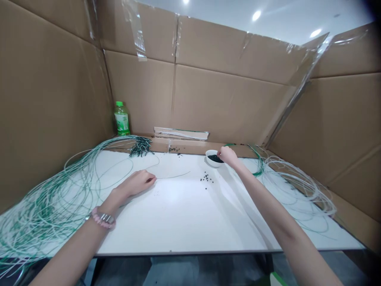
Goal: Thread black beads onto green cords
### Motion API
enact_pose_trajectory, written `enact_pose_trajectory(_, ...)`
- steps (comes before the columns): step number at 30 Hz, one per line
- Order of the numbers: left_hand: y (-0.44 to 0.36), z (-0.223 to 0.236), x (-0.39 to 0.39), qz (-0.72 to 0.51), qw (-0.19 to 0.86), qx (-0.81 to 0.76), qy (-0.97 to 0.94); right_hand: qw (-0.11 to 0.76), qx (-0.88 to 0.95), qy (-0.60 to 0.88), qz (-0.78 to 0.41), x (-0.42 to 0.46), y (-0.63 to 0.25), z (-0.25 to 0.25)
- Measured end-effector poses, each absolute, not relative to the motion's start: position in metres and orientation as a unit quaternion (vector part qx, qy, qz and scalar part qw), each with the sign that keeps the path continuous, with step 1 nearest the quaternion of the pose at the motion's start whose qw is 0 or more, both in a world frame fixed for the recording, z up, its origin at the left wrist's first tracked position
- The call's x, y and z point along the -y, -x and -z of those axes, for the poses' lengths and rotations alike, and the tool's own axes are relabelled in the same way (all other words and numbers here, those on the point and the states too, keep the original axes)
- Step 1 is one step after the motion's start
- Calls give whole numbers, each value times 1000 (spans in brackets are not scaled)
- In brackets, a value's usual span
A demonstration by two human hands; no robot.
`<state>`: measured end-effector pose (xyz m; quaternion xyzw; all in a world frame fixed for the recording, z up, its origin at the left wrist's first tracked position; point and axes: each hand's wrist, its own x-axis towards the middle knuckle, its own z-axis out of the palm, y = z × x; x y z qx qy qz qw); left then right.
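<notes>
My left hand [139,182] rests low over the white table, its fingers pinched on a thin wire [174,176]. The wire's free end points right across the tabletop. Farther off, my right hand [228,155] reaches into the right side of a small white bowl [210,162] of tiny dark beads [214,158]. Its fingertips are together at the beads; whether a bead is between them is too small to tell. Several loose dark beads [206,177] lie on the table just in front of the bowl.
Long green and white wires [50,202] heap along the left, their dark ends bunched [141,146] at the back. Coiled white wires [309,186] lie right. A green bottle [122,120] stands in the back left corner. Cardboard walls [226,95] enclose the table [166,226].
</notes>
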<state>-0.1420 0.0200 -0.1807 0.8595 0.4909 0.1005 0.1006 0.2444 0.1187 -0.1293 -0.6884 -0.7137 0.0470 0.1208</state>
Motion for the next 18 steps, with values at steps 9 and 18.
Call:
enact_pose_trajectory(9, 138, 180, -18, -114, 78, -488, -862, 50, 820, 563, -91, -164, -124, 146)
enact_pose_trajectory(18, 131, 179, -14, -125, 53, -480, -867, 39, 834, 535, -130, -179, -88, 173)
